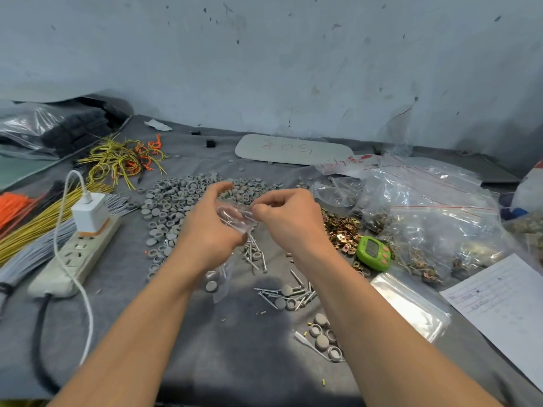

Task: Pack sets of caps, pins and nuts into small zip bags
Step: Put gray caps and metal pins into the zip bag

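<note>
Far left sits a big clear bag [26, 124] with black parts in it. Next come loose yellow and orange wires [123, 160] and a power strip [76, 254] with a white charger [89, 212] plugged in. Moving over, a wide heap of grey caps [173, 201] lies loose on the worktop [229, 348].

Above its right edge both hands meet on one small zip bag [236, 217]. The left hand [211, 227] has its grip curled round the bag's body, and the right hand [291, 218] pinches the top edge. The bag is clear and crumpled, so I can't tell what's inside.

Under the left wrist lies another clear bag [219, 282] with a grey cap showing through. Pins [255, 255] are scattered just below the hands, and brass nuts [340, 230] pile up beside the right wrist, with a green timer [373, 254] at the pile's edge. Further right, big red-striped zip bags [440, 224] hold more nuts, with a stack of flat empty bags [411, 309] and a paper sheet [505, 301] nearby.
</note>
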